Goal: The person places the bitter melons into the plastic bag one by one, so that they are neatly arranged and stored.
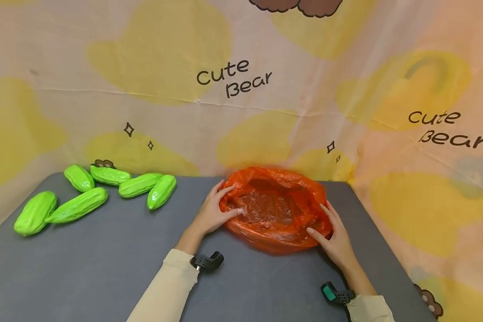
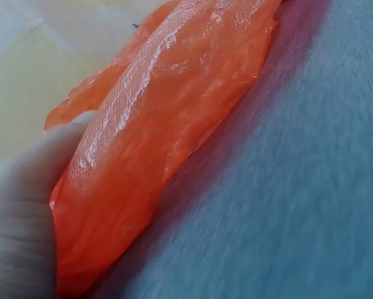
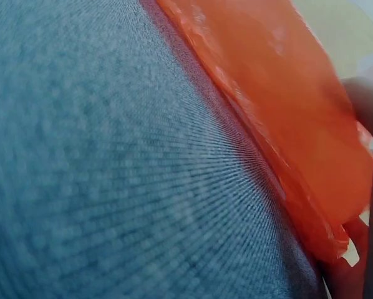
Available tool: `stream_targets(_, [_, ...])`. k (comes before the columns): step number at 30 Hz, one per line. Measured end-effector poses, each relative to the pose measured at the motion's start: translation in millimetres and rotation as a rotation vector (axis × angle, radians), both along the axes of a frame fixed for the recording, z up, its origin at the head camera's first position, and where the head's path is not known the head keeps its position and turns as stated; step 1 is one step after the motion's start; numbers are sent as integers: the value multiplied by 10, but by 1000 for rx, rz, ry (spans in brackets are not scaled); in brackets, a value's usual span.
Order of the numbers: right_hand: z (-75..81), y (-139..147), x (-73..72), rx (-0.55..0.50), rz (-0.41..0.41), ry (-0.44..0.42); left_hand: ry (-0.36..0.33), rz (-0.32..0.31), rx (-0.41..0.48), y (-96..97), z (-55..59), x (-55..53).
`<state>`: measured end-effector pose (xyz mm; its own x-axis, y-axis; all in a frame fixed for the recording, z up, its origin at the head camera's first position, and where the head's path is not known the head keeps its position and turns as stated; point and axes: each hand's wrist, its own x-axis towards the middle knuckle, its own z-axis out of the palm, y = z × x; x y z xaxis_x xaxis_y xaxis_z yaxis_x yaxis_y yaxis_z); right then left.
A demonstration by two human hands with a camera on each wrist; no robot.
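A thin orange-red plastic bag sits on the grey table with its mouth spread wide and facing up. My left hand holds the bag's left rim, thumb over the inside edge and fingers round the outer side. On the opposite side, my right hand grips the right rim in the same way. In the left wrist view the thumb hooks over the bag's edge. The right wrist view shows the bag's outer wall low against the table, with part of the right hand at the frame's edge.
Several bright green bitter melons lie at the table's left and back left, the closest to the bag being a short one. A patterned cloth hangs behind the grey table and along its right side.
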<state>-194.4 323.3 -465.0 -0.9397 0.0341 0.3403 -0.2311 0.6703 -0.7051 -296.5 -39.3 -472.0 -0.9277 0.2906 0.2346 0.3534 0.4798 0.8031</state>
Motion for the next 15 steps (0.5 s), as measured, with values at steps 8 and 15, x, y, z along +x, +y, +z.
stream_targets(8, [32,-21,-54,52,23,25,25,-7,-25,-132,84,6])
stream_targets(15, [9,-52,27,54,-34,-18,-3,4,-81,-100,48,40])
